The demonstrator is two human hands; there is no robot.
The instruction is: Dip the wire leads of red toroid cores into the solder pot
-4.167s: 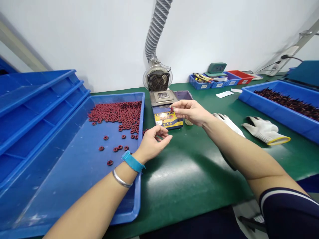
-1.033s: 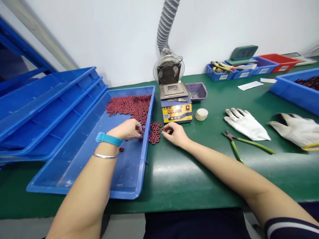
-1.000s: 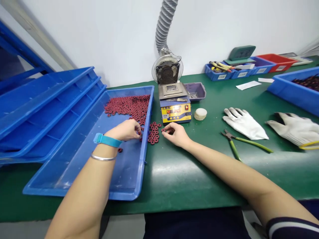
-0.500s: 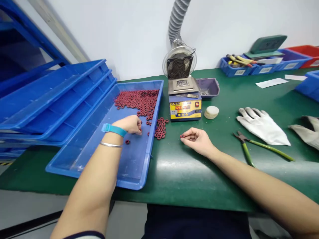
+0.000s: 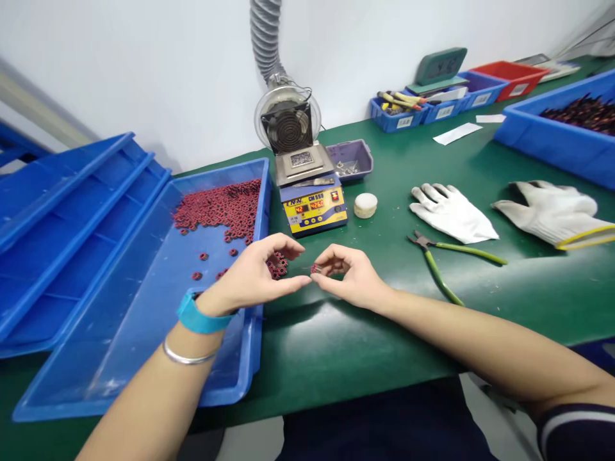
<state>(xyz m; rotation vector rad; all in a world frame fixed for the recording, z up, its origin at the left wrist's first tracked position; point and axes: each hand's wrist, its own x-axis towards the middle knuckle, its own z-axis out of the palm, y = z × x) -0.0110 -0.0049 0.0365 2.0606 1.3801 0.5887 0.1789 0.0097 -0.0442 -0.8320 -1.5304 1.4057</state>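
Note:
In the head view my right hand [image 5: 353, 276] pinches a small red wire-wound ring coil [image 5: 316, 269] between thumb and fingertips, above the green tabletop. Facing it from the left is my left hand [image 5: 262, 272], its thumb and fingers apart, with the thumb tip close to the right thumb. I see nothing held in it. Behind the left hand, a cluster of the same ring coils [image 5: 277, 266] shows partly on the table. Many more ring coils [image 5: 216, 208] fill the far end of the blue tray [image 5: 144, 307], and a few lie loose nearer the left wrist.
A yellow-blue solder pot [image 5: 314, 208] stands behind my hands under a grey duct [image 5: 266, 38]. Beside it are a purple bin [image 5: 350, 160] and a round white pad [image 5: 365, 205]. To the right lie green-handled cutters [image 5: 437, 262] and white gloves [image 5: 454, 211]. Stacked blue trays [image 5: 62, 237] stand left.
My left hand has left the tray's inside and come right, beside the right hand, its fingers now spread. The right hand still holds a ring coil. The view has turned rightward.

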